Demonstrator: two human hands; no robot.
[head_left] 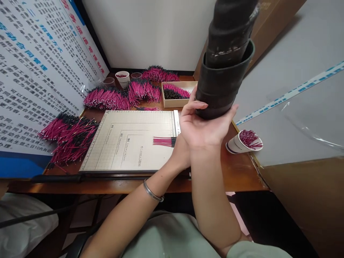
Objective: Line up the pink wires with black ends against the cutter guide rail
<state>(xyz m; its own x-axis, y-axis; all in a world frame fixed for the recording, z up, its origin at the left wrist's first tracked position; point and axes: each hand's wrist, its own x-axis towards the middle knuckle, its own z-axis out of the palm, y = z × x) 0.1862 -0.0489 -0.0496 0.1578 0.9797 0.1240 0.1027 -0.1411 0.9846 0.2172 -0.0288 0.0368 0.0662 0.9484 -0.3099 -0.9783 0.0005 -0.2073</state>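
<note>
Cupping the dark cylinder [221,86] from below with the right hand [204,129], fingers and thumb spread round its base, over the right side of the desk [236,175]! Tucking the left hand [182,152] behind, mostly hidden: cannot tell its fingers' state.

1 black stack [220,86], 2 white cups [233,145], 1 gridded board [107,147]

Got mostly black on those nested cylinders [227,59], hot pink plus black on the wires [107,99], and cream with dark gridlines on the paper trimmer [129,148].
</note>
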